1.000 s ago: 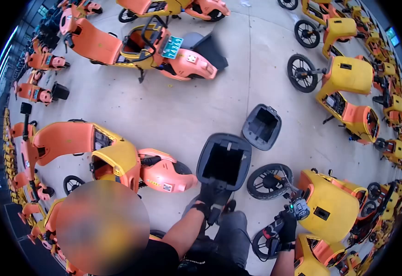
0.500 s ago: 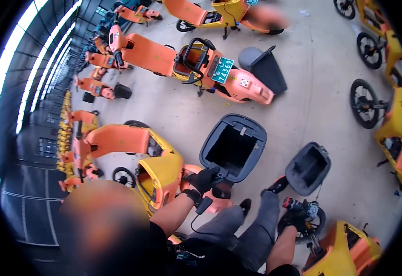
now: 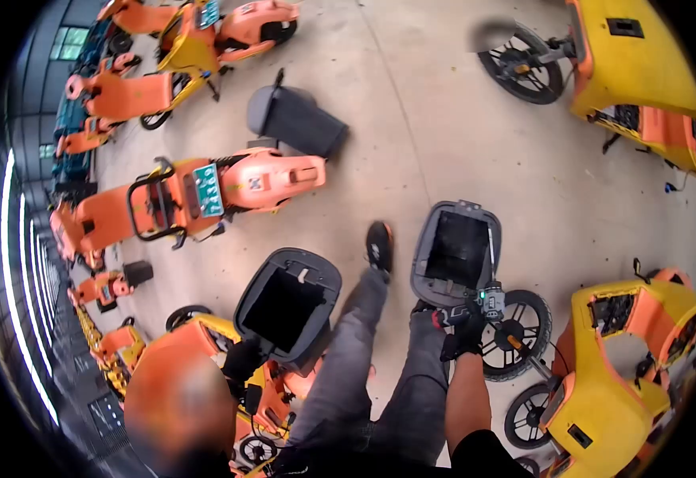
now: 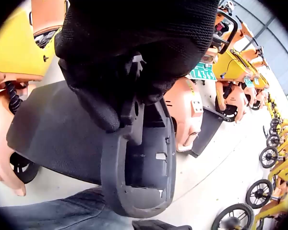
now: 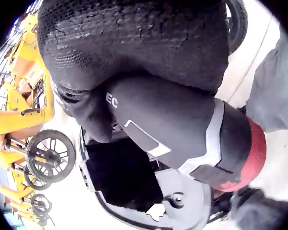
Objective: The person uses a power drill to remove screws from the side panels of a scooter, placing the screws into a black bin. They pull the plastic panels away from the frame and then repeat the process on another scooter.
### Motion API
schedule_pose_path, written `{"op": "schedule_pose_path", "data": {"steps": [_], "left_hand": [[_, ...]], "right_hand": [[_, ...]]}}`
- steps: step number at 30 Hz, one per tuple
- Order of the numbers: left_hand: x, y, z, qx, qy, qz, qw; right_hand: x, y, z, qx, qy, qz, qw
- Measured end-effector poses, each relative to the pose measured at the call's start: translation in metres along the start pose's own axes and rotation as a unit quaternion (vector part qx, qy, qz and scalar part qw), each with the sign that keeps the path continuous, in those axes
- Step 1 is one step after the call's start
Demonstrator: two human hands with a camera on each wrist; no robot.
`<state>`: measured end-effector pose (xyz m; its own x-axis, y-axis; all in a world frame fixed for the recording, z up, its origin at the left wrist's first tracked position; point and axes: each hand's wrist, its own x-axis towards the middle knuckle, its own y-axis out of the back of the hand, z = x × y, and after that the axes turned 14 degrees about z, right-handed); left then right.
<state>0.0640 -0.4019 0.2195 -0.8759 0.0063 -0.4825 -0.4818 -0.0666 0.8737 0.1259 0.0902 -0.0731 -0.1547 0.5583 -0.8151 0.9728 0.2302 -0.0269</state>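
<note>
My gloved left hand (image 3: 242, 360) grips the near rim of a dark grey plastic scooter box (image 3: 328, 275), held up with its open top facing the head camera. In the left wrist view the glove (image 4: 134, 43) closes around a bracket at the end of the box (image 4: 57, 136). My gloved right hand (image 3: 466, 341) holds a cordless drill (image 3: 493, 303) with a long thin bit and a small green light. The right wrist view shows the black glove (image 5: 134, 48) wrapped around the drill's dark body (image 5: 168, 124), which ends in red. Below it lies a second open grey box (image 3: 421, 255).
An orange scooter (image 3: 276, 175) with a green plate stands ahead on the left, a grey bin-shaped box (image 3: 304, 123) beside it. Yellow scooters (image 3: 615, 390) with exposed front wheels (image 3: 515, 334) stand close on the right. One shoe (image 3: 379, 247) is forward on the concrete floor.
The person has stepped forward and the view has turned. The held box has swung lower and to the left. The drill has come over beside the second box. Both hands keep their holds.
</note>
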Motion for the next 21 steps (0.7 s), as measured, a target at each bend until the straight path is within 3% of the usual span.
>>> {"op": "schedule_pose_path", "data": {"steps": [4, 5, 8, 10, 11, 12, 13, 14, 15, 18, 20, 21], "left_hand": [[0.043, 0.005, -0.008, -0.015, -0.019, -0.024, 0.999], [0.057, 0.010, -0.008, 0.017, -0.023, -0.052, 0.998], [0.094, 0.021, -0.014, -0.016, -0.020, -0.091, 0.996], [0.112, 0.031, -0.023, -0.019, -0.020, -0.126, 0.992], [0.122, 0.039, -0.026, -0.098, 0.050, -0.159, 0.981], [0.130, 0.036, -0.037, -0.145, 0.084, -0.176, 0.970], [0.138, 0.034, -0.048, -0.189, 0.120, -0.191, 0.956], [0.135, 0.011, -0.079, -0.211, 0.096, -0.177, 0.956], [0.141, 0.027, -0.072, -0.220, 0.088, -0.181, 0.955], [0.153, 0.067, -0.055, -0.248, 0.095, -0.187, 0.946], [0.146, 0.051, -0.070, -0.312, 0.138, -0.176, 0.923], [0.141, 0.038, -0.075, -0.397, 0.248, -0.201, 0.860]], "right_hand": [[0.060, 0.038, 0.027, -0.221, 0.111, -0.046, 0.968], [0.042, 0.012, 0.006, -0.040, -0.012, -0.011, 0.999], [0.003, -0.056, -0.047, -0.061, -0.003, 0.003, 0.998], [0.013, -0.076, -0.063, -0.080, -0.019, -0.005, 0.997], [0.012, -0.091, -0.071, -0.092, -0.039, -0.010, 0.995], [0.002, -0.108, -0.081, -0.173, 0.073, -0.016, 0.982], [0.004, -0.124, -0.088, -0.181, 0.081, -0.018, 0.980], [0.006, -0.137, -0.097, -0.180, 0.010, 0.017, 0.983], [0.008, -0.152, -0.106, -0.179, -0.061, 0.052, 0.981], [0.004, -0.215, -0.125, -0.223, -0.071, 0.029, 0.972], [0.012, -0.253, -0.133, -0.233, -0.086, 0.027, 0.968], [0.014, -0.274, -0.138, -0.333, 0.012, 0.033, 0.942]]}}
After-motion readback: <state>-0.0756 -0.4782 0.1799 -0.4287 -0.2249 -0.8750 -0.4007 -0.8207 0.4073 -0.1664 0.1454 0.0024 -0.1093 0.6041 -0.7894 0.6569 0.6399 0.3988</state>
